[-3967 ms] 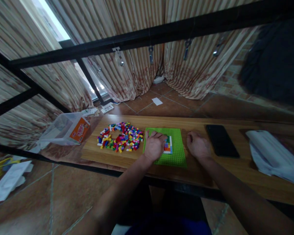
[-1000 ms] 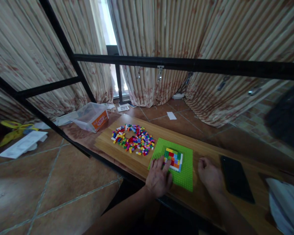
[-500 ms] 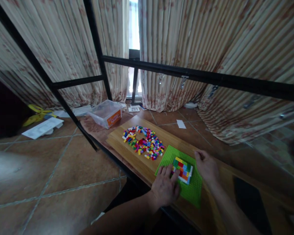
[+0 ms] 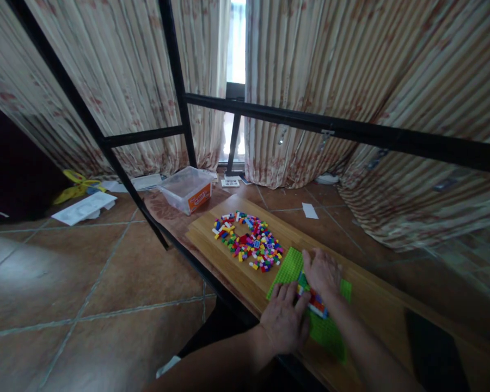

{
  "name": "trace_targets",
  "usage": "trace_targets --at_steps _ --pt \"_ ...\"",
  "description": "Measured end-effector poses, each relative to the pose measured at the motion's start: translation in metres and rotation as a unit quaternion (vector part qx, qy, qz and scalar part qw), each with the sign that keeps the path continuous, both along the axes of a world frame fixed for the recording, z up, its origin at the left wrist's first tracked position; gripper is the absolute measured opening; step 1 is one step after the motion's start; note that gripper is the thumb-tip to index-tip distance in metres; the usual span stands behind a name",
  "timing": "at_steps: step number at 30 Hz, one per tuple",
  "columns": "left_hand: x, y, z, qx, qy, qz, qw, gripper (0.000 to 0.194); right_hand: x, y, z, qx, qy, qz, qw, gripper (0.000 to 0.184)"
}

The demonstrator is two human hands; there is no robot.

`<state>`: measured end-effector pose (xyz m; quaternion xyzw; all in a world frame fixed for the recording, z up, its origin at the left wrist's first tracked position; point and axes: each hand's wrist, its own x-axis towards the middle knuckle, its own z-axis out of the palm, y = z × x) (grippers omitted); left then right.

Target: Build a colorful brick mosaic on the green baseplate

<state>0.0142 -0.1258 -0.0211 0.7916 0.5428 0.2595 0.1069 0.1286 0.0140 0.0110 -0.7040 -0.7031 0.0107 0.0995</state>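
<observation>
A block of coloured toy bricks [image 4: 317,309] sits on a green studded baseplate [image 4: 288,265] on the wooden board. My left hand [image 4: 285,321] rests over the near left edge of the plate. Its fingers are stretched out, with the tips at the side of the block. My right hand [image 4: 323,272] lies over the far part of the block and covers much of it. Its fingers are bent down. What they pinch, if anything, is hidden. Left of the plate lies a spread of loose toy bricks [image 4: 265,245] in many colours.
A clear plastic box [image 4: 179,193] with an orange label stands at the board's far left end. A black flat piece [image 4: 435,348] lies on the right. Black metal bars [image 4: 294,117] cross in front of the curtains. White foam pieces [image 4: 85,207] lie on the floor.
My right hand has moved left from the plate's far edge onto the brick block. My left hand stays by the block. The whole view has shifted slightly to the left.
</observation>
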Motion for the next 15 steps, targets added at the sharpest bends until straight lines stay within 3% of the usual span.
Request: trace_targets --at_steps 7,15 --pt "0.000 -0.001 0.001 -0.004 0.003 -0.005 1.000 0.060 0.004 0.014 0.028 0.046 -0.003 -0.028 0.999 0.053" --pt "0.000 -0.001 0.003 -0.001 0.010 -0.004 1.000 0.057 -0.010 -0.001 -0.003 0.036 -0.010 -0.051 0.998 0.055"
